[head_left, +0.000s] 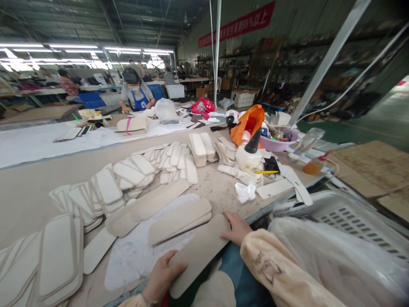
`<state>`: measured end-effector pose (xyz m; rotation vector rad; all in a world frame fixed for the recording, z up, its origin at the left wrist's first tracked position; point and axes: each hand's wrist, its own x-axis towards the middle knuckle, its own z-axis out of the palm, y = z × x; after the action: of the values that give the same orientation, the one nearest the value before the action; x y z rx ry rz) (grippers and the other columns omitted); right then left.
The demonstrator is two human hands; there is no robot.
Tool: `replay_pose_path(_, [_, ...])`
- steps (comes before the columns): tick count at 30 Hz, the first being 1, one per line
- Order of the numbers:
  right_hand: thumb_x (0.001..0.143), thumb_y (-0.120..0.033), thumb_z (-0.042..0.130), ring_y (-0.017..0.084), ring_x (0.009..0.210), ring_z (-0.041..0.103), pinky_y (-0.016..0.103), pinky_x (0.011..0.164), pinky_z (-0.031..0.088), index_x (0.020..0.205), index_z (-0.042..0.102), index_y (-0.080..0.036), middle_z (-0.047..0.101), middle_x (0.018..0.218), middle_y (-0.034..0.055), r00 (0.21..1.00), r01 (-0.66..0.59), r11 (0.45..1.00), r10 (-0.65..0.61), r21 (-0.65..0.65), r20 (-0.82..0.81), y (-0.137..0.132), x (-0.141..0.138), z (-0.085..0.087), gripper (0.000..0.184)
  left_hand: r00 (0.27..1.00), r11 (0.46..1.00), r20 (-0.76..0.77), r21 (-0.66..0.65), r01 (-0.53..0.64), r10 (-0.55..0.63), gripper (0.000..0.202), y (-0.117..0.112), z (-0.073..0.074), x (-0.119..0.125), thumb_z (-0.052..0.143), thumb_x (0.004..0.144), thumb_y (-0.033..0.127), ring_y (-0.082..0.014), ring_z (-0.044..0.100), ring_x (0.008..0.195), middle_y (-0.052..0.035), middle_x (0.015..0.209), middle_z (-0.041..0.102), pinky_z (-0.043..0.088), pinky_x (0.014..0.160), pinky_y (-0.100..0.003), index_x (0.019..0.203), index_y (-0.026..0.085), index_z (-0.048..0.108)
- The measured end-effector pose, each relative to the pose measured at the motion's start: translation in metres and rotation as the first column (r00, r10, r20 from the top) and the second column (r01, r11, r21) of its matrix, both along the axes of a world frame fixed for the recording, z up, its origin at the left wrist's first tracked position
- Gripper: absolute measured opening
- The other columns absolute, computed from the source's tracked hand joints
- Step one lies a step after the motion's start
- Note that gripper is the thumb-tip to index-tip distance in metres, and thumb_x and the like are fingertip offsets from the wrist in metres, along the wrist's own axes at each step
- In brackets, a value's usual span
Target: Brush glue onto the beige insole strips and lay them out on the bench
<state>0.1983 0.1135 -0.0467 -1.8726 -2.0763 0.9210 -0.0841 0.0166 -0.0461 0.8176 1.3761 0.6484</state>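
Over the near edge of the worktop (25, 187), the left hand (162, 273) and right hand (238, 228) grip a beige round-cornered panel (200, 256), fingers closed on opposite ends. Handling it seems the current step; moving it calls for even support.

Counter (27, 181): beige, laden around its centre
Pale panels (107, 186): stacked, eight o'clock to one
Crumpled white wad (245, 192): three o'clock

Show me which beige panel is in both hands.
The panel between the left hand, at its near end, and the right hand, at its far end; the overlapping panels just beyond lie on the table.
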Motion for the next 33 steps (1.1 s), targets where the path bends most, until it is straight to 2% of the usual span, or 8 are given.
replay_pose_path(4, [0.055, -0.035, 0.076, 0.025, 0.091, 0.057, 0.036, 0.083, 0.043, 0.1, 0.064, -0.018, 0.061, 0.096, 0.0065, 0.995, -0.06, 0.997, 0.056, -0.05, -0.08, 0.0, 0.007, 0.004, 0.05, 0.972, 0.954, -0.19, 0.238, 0.183, -0.139, 0.033, -0.007, 0.024, 0.001, 0.062, 0.072, 0.049, -0.0182, 0.058, 0.068, -0.0021, 0.073, 0.064, 0.045, 0.061, -0.027, 0.085, 0.018, 0.063])
replay_pose_path(8, [0.063, -0.033, 0.07, 0.018, 0.077, 0.057, 0.029, 0.071, 0.046, 0.085, 0.058, -0.019, 0.061, 0.08, 0.0002, 0.857, -0.026, 0.999, 0.0, -0.043, -0.516, -0.004, 0.005, 0.008, 0.028, 0.879, 0.73, -0.429, 0.529, 0.432, -0.209, 0.021, -0.003, 0.056, -0.014, 0.052, 0.083, 0.037, -0.0197, 0.058, 0.079, -0.0059, 0.083, 0.064, 0.046, 0.073, -0.03, 0.089, 0.023, 0.067])
replay_pose_path(11, [0.067, -0.03, 0.065, 0.016, 0.07, 0.054, 0.026, 0.066, 0.044, 0.069, 0.049, -0.02, 0.057, 0.073, -0.0019, 0.798, 0.018, 0.998, 0.021, 0.059, -0.603, -0.008, -0.006, 0.014, 0.02, 0.865, 0.67, -0.49, 0.608, 0.427, -0.107, 0.023, 0.006, 0.061, -0.028, 0.048, 0.084, 0.033, -0.0215, 0.058, 0.089, -0.0092, 0.094, 0.063, 0.047, 0.079, -0.033, 0.098, 0.025, 0.065])
replay_pose_path(20, [0.07, -0.018, 0.053, 0.017, 0.075, 0.057, 0.027, 0.071, 0.044, 0.084, 0.054, -0.021, 0.06, 0.077, -0.002, 0.909, -0.14, 0.988, 0.154, 0.064, -0.388, -0.008, -0.014, 0.008, 0.014, 0.855, 0.682, -0.519, 0.626, 0.378, 0.003, 0.016, 0.005, 0.001, -0.037, 0.056, 0.079, 0.029, -0.0216, 0.059, 0.091, -0.0081, 0.095, 0.064, 0.048, 0.082, -0.032, 0.093, 0.023, 0.062])
replay_pose_path(23, [0.079, -0.03, 0.051, 0.02, 0.084, 0.059, 0.03, 0.077, 0.046, 0.098, 0.054, -0.021, 0.064, 0.088, 0.0017, 0.901, -0.115, 0.991, 0.135, 0.073, -0.412, -0.004, -0.015, 0.009, 0.021, 0.864, 0.786, -0.496, 0.567, 0.247, 0.086, 0.013, 0.004, 0.006, -0.036, 0.055, 0.08, 0.034, -0.0195, 0.059, 0.078, -0.0036, 0.08, 0.063, 0.047, 0.072, -0.03, 0.081, 0.022, 0.06])
replay_pose_path(27, [0.083, -0.039, 0.047, 0.023, 0.094, 0.06, 0.035, 0.085, 0.047, 0.113, 0.052, -0.02, 0.064, 0.104, 0.0066, 0.914, -0.027, 0.989, 0.082, 0.144, -0.398, 0.02, -0.033, 0.017, 0.036, 0.849, 0.907, -0.493, 0.419, 0.04, 0.191, 0.021, 0.03, 0.029, -0.043, 0.06, 0.073, 0.038, -0.0198, 0.059, 0.076, 0.0008, 0.078, 0.064, 0.045, 0.069, -0.029, 0.086, 0.021, 0.058])
replay_pose_path(30, [0.081, -0.031, 0.048, 0.025, 0.102, 0.058, 0.037, 0.088, 0.047, 0.117, 0.054, -0.017, 0.06, 0.116, 0.0109, 0.973, 0.014, 0.978, 0.035, 0.207, -0.229, 0.046, -0.058, 0.02, 0.039, 0.771, 0.92, -0.596, 0.392, 0.035, 0.225, 0.025, 0.059, 0.039, -0.052, 0.062, 0.07, 0.035, -0.0208, 0.059, 0.08, 0.0004, 0.082, 0.064, 0.045, 0.074, -0.031, 0.09, 0.02, 0.058])
replay_pose_path(33, [0.081, -0.024, 0.048, 0.026, 0.116, 0.05, 0.036, 0.098, 0.04, 0.12, 0.055, -0.009, 0.055, 0.124, 0.0155, 1.0, -0.009, 0.983, 0.008, 0.181, 0.002, 0.066, -0.078, 0.018, 0.042, 0.675, 0.9, -0.699, 0.42, 0.12, 0.236, 0.025, 0.081, 0.036, -0.058, 0.063, 0.067, 0.026, -0.0211, 0.057, 0.088, -0.0032, 0.09, 0.062, 0.043, 0.081, -0.033, 0.09, 0.018, 0.058])
